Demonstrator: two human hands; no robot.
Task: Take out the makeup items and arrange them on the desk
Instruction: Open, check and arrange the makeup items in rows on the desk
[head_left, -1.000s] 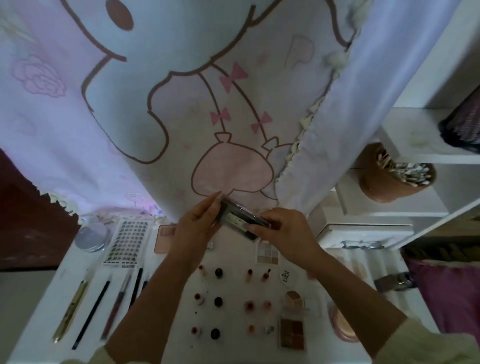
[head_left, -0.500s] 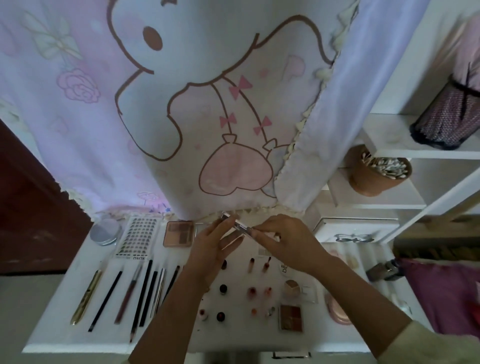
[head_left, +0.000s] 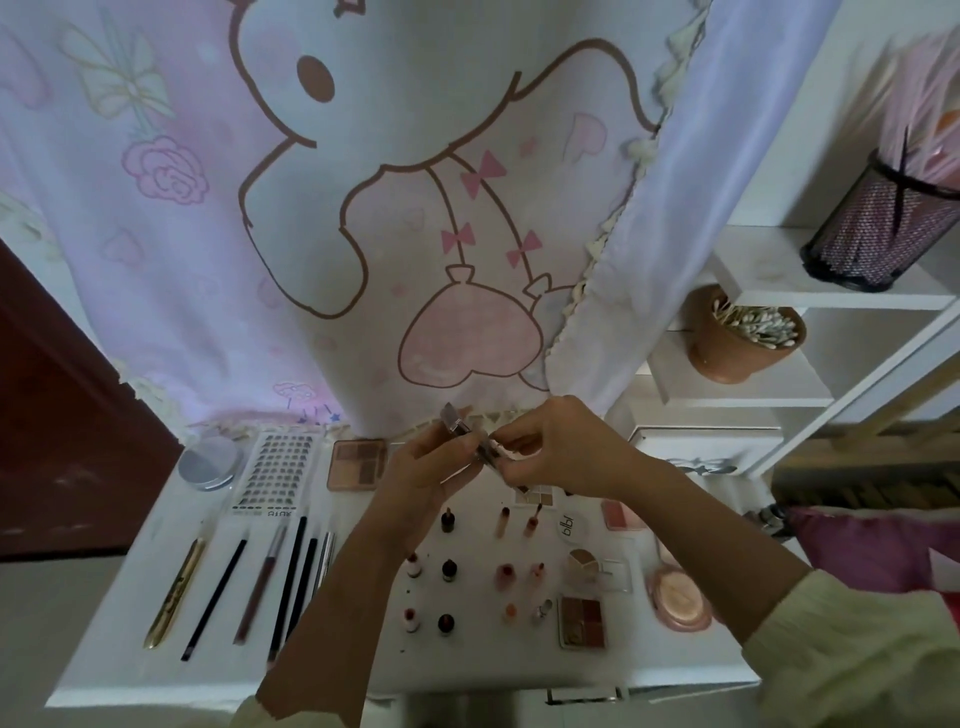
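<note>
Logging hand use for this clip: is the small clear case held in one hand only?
No, the left hand and the right hand each pinch the small clear case between them.

Two forearms are left bare down to the left hand (head_left: 426, 467) and the right hand (head_left: 563, 447). A loose, cream-coloured knitted right sleeve (head_left: 841, 654) with a ribbed texture is worn, ending partway up the forearm. Only a sliver of the matching left sleeve (head_left: 248, 713) is shown at the lower edge.
</note>
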